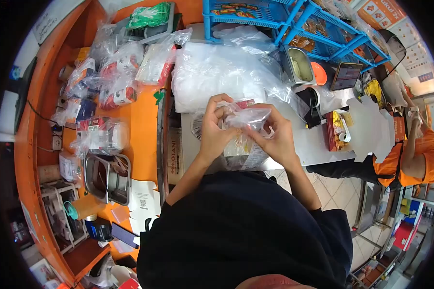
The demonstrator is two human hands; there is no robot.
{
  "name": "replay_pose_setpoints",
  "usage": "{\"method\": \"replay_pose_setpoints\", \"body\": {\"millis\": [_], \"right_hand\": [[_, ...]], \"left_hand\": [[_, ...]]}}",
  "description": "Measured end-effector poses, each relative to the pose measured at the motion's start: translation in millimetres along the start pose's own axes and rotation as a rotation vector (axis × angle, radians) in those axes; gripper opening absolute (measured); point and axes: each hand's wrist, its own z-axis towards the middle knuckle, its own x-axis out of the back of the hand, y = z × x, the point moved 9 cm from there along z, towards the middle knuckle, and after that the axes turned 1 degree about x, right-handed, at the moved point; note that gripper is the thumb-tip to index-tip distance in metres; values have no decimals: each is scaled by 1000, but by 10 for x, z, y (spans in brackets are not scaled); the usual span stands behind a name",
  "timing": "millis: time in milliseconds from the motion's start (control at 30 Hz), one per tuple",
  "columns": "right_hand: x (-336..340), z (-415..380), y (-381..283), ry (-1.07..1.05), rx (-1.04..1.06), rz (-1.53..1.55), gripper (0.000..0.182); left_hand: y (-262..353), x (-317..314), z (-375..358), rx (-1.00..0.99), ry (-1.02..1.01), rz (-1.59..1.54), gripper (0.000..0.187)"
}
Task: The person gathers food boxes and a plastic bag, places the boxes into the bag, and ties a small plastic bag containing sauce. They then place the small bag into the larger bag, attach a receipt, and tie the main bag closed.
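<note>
In the middle of the head view, a clear plastic bag is bunched up at its top between my two hands. My left hand pinches one side of the gathered plastic. My right hand grips the other side, its thumb and fingers closed on it. Lower down, the bag surrounds a box with printed sides, partly hidden by my hands and the plastic. Beyond my hands, a large stack of clear plastic bags covers the back of the pale counter.
Several bagged packages stand on the orange counter at left, near a metal container. Blue crates stand at the back. To the right are an open food box, a tablet and a co-worker in orange.
</note>
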Motion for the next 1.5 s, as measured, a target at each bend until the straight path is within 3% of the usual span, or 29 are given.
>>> {"method": "replay_pose_setpoints", "body": {"millis": [67, 100, 167, 200, 233, 267, 300, 333, 367, 400, 467, 500, 567, 633, 700, 733, 767, 833, 867, 933, 1033, 1167, 1233, 1500], "right_hand": [[129, -35, -27, 212, 113, -79, 50], [135, -43, 8, 218, 112, -82, 50], [271, -139, -44, 396, 252, -122, 45], [212, -147, 19, 360, 277, -32, 43], [209, -145, 29, 362, 277, -30, 43], [141, -87, 136, 264, 156, 235, 42], [43, -59, 219, 164, 31, 498, 41], [-75, 3, 242, 19, -81, 583, 42], [-66, 51, 259, 21, -80, 586, 42], [-56, 94, 326, 51, -119, 625, 41], [-16, 123, 469, 51, -188, 636, 39], [21, 149, 489, 49, -181, 630, 39], [-208, 168, 494, -300, -266, 485, 40], [-36, 385, 567, -356, -227, 529, 36], [563, 792, 666, -384, -52, 85, 30], [1082, 1094, 990, -88, -110, -17, 25], [1590, 1352, 1389, 208, -161, -116, 21], [2152, 1812, 2131, 363, -188, -565, 17], [2200, 1930, 2468, 361, -181, -557, 17], [2205, 2130, 2890, 288, -244, -942, 17], [2232, 2020, 2707, 375, -252, -662, 15], [2084, 1942, 2607, 257, -170, -737, 12], [2092, 1916, 2604, 271, -162, -714, 11], [2245, 1879, 2486, 412, -157, -775, 13]], "left_hand": [[-41, -79, 11, 23, -128, 112, 54], [-6, -46, 30, 24, -135, 109, 54], [-69, -8, 28, 166, -258, 649, 46], [-127, 31, 23, 166, -258, 649, 46], [-100, 53, 22, 10, -241, 605, 44], [3, 41, 10, -144, -224, 558, 42], [-15, 42, -2, -141, -228, 560, 42], [-130, 86, -1, 33, -203, 341, 47], [-218, 90, -8, 201, -174, 120, 51], [-134, 84, 2, 199, -177, 123, 51], [-64, -76, -56, 417, -344, -161, 68], [-80, -47, -56, 408, -346, -163, 68], [-20, 14, -22, 284, -264, -564, 82], [-50, -31, -103, 356, -159, -520, 88], [-96, 103, -188, 157, -112, -630, 91], [67, 87, -194, 177, 69, -602, 93], [110, 52, -204, 166, 68, -599, 93], [240, -24, -261, 105, -15, -699, 93], [215, -32, -281, 99, -13, -691, 93], [64, 13, -291, 112, 44, -717, 95], [41, 84, -199, 97, 38, -683, 98], [-219, 161, -119, 139, 25, -691, 98], [-319, 77, -59, 232, -156, -733, 98], [-429, 91, 52, 323, -111, -717, 97]]}}
